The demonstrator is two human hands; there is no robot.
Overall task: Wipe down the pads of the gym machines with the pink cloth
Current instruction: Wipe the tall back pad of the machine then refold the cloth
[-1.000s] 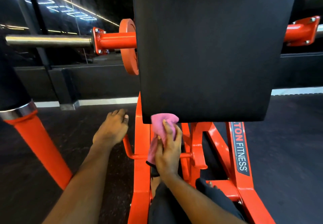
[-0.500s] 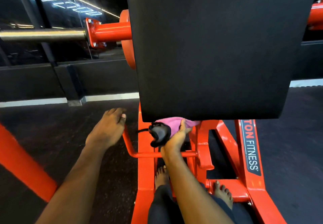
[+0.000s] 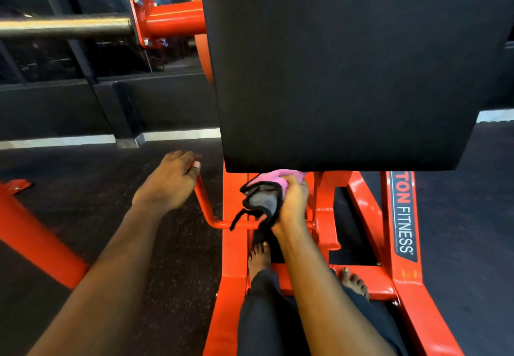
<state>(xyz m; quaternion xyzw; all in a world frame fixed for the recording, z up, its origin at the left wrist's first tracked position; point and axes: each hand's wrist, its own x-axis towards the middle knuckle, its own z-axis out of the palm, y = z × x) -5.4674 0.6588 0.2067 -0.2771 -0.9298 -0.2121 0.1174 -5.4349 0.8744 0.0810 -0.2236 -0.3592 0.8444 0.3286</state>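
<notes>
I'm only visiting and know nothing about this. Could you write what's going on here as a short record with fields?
Place: gym floor, at a machine with an orange frame
Pad: large black pad filling the top of the view
Cloth: pink cloth at the pad's lower edge, its grey, black-trimmed side hanging below
Right hand: right hand grips the cloth
Left hand: left hand holds nothing, fingers relaxed, beside the orange handle; contact unclear
Feet: bare feet down by the frame's base
</notes>
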